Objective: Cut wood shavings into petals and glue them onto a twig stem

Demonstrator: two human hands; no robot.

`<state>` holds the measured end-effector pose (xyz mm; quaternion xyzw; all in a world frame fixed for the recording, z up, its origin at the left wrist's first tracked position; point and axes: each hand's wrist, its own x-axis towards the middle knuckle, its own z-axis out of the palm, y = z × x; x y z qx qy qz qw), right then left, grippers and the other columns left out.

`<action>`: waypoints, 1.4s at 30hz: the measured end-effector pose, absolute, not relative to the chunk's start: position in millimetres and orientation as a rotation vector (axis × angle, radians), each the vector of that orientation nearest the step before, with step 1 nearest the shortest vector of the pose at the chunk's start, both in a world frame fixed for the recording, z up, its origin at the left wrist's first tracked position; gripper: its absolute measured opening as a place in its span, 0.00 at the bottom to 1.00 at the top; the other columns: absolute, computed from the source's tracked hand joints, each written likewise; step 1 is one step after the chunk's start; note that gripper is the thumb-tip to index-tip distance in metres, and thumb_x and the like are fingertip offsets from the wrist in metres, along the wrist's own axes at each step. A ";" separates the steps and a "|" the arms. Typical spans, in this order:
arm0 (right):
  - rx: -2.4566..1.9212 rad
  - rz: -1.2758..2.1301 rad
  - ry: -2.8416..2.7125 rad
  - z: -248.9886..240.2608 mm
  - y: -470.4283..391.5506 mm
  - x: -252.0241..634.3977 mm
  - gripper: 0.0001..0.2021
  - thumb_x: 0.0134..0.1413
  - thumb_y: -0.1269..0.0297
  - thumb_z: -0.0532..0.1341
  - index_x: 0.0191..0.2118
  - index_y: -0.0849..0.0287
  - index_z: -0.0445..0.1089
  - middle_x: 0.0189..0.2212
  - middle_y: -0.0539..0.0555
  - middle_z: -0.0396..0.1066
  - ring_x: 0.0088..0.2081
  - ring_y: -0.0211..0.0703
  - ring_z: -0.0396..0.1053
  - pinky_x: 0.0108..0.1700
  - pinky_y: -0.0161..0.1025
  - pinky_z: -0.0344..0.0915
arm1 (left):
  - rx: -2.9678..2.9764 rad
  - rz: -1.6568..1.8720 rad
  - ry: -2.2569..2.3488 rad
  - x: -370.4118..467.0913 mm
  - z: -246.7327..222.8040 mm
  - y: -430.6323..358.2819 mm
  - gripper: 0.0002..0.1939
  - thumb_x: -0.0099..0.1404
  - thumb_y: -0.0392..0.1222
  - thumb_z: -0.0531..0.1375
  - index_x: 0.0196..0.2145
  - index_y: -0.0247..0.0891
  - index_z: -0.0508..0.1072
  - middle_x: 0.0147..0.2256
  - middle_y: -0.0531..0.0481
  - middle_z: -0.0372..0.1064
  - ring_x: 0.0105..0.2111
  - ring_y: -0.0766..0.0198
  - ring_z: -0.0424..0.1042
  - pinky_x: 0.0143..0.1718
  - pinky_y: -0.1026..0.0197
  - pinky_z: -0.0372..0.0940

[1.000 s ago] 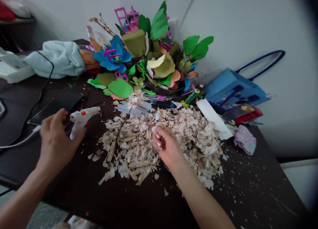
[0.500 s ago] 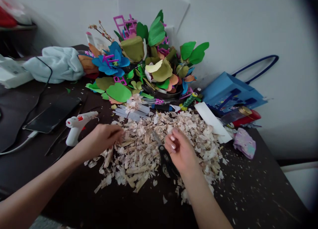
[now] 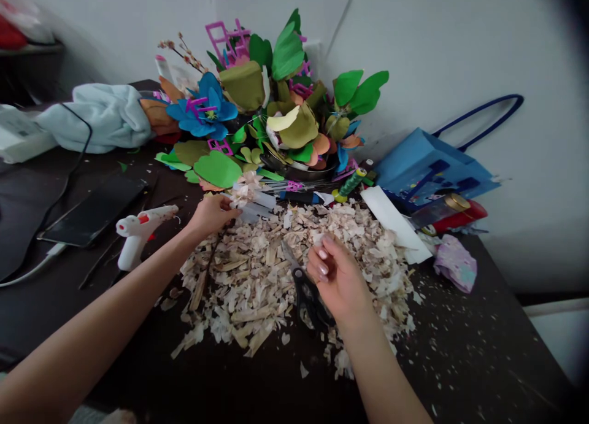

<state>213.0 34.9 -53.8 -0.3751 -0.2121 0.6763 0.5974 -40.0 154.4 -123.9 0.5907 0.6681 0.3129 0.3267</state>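
A wide heap of pale dried petals and shavings (image 3: 257, 277) covers the middle of the dark table. My left hand (image 3: 215, 214) is at the heap's back left, fingers pinched around a dark thin twig (image 3: 210, 258) just below a pale flower cluster (image 3: 245, 189). Over the right part of the heap, my right hand (image 3: 338, 273) is closed with its fingertips together; a small pale piece seems to show at them. Black-handled scissors (image 3: 307, 292) lie on the petals beside my right hand, their blades pointing away.
Behind the heap stand colourful felt flowers (image 3: 294, 126). A white glue gun (image 3: 135, 240) and a phone (image 3: 94, 212) lie to the left. Toward the right are a white strip (image 3: 396, 224), a blue bag (image 3: 427, 169) and a crumpled purple cloth (image 3: 455, 263).
My left hand has moved forward, up to the flower cluster, and now pinches the twig beneath it. My right hand has stayed nearly in place.
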 end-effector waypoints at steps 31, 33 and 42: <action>-1.106 0.526 -2.029 6.5 51.0 201.3 0.06 0.60 0.70 0.63 0.33 0.52 0.72 0.64 0.54 0.63 0.71 0.57 0.46 0.67 0.64 0.49 | 2.110 0.882 1.347 -21.2 -70.4 60.7 0.08 0.61 0.43 0.56 0.32 0.38 0.74 0.27 0.51 0.73 0.23 0.64 0.68 0.28 0.63 0.63; -1.100 0.493 -2.075 3.5 55.7 200.8 0.06 0.60 0.70 0.63 0.32 0.52 0.71 0.64 0.53 0.63 0.71 0.57 0.45 0.67 0.65 0.49 | 2.126 0.879 1.345 -20.8 -70.5 59.4 0.08 0.61 0.42 0.56 0.32 0.39 0.74 0.26 0.52 0.73 0.23 0.64 0.68 0.29 0.63 0.62; -1.145 0.483 -2.214 1.5 68.9 197.3 0.10 0.56 0.77 0.61 0.27 0.56 0.68 0.63 0.55 0.65 0.71 0.60 0.46 0.67 0.65 0.52 | 2.167 0.856 1.336 -17.3 -67.5 58.4 0.07 0.61 0.40 0.55 0.32 0.38 0.73 0.26 0.52 0.72 0.22 0.65 0.66 0.29 0.63 0.62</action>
